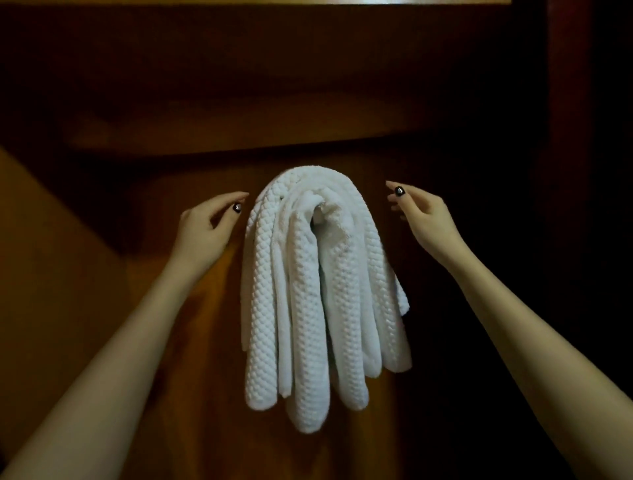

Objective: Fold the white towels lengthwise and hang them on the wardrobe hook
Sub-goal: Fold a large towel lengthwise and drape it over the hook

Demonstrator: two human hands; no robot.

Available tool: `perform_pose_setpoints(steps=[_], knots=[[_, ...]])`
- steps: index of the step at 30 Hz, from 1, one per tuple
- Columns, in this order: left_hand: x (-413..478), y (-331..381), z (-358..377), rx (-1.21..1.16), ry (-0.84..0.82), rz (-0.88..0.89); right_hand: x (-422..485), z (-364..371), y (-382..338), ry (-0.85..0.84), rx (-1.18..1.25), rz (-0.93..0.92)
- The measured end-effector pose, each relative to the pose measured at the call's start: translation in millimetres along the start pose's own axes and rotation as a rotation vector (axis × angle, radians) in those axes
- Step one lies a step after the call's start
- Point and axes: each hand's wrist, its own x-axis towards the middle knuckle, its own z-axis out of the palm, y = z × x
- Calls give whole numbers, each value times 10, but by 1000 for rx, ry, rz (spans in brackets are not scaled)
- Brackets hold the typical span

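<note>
Between the two sets of fingertips hung the towels, white all over, most folds carrying a raised, scale-like quilted weave, with a plainer, finer terry on the inner folds level with the fingers. The left hand had its left thumbnail painted glossy black with a small pale glint; the right thumbnail on the right hand matched it. Behind the fingers the wardrobe wood was dark brown, orange-brown below the left fingers and near black beyond the right fingers. Far above the fingertips ran a pale strip
</note>
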Motion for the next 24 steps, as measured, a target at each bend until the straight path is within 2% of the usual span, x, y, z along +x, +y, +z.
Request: perform_pose_setpoints(steps=[3,6,13,18,24], knots=[[-232,321,-123,108,-24,46,-253,-101,-259,-39,-81,-73],[-599,596,-184,315,-107,67,-628,-114,-466,-133,-196,-134],[-1925,1059,-289,539,-264,-26,-1947,-108,-646,-554,-437,-180],[-3120,1235,-399,641,-504,-84,-2962,76,-662,-799,-523,-189],[-4693,1177,-726,685,-719,-310,-4201,570,-649,-1039,-613,-114]])
